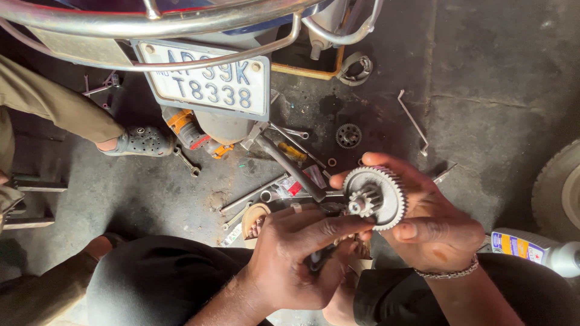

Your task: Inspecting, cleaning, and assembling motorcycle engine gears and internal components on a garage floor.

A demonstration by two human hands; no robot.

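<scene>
Far left: grey clog [144, 141] on another person's foot, resting on concrete floor [483, 121]. Above: white number plate [208, 77] under chrome rail [151, 24]. Centre floor: scattered spanners [257, 194], small dark sprocket [348, 136]. Left hand [290, 259]: closed, index finger extended to touch pinion at centre of grey gear wheel [376, 196]; held object, if any, not discernible. Right hand [432, 220]: closed around gear wheel, held above floor clutter. Far right: white plastic bottle [538, 249] lying on its side beside tyre [559, 187].
</scene>
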